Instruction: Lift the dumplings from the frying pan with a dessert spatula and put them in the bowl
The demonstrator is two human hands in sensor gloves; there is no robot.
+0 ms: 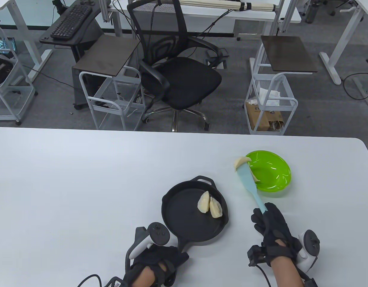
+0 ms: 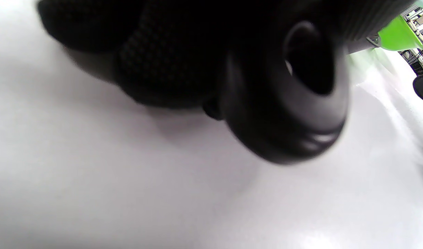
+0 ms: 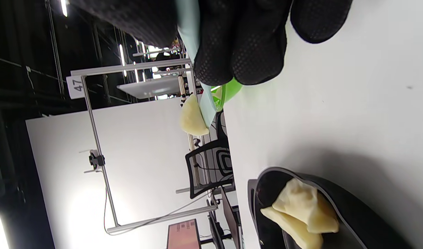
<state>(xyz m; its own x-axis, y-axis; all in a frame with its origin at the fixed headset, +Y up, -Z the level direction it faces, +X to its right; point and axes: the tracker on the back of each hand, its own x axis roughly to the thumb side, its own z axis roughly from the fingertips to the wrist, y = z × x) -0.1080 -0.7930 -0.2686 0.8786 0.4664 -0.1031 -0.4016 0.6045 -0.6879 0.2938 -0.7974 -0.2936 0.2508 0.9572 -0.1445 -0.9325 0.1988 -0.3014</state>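
A black frying pan (image 1: 184, 218) sits near the table's front with two pale dumplings (image 1: 203, 202) (image 1: 215, 207) side by side in it. My left hand (image 1: 169, 257) grips the pan's handle (image 2: 301, 103). My right hand (image 1: 266, 222) holds the handle of a light blue dessert spatula (image 1: 246, 178). A dumpling (image 1: 241, 162) lies on the blade tip, at the left rim of the green bowl (image 1: 273, 167). A pale piece (image 1: 256, 178) shows inside the bowl beside the blade. The right wrist view shows the spatula (image 3: 206, 107), its dumpling (image 3: 192, 119), the bowl (image 3: 229, 91) and the pan (image 3: 353, 207).
The white table's far edge (image 1: 184, 131) runs behind the bowl. Beyond it stand a black office chair (image 1: 178, 77) and white wire carts (image 1: 112, 98) on the floor. Bare white tabletop (image 1: 82, 185) spreads left of the pan.
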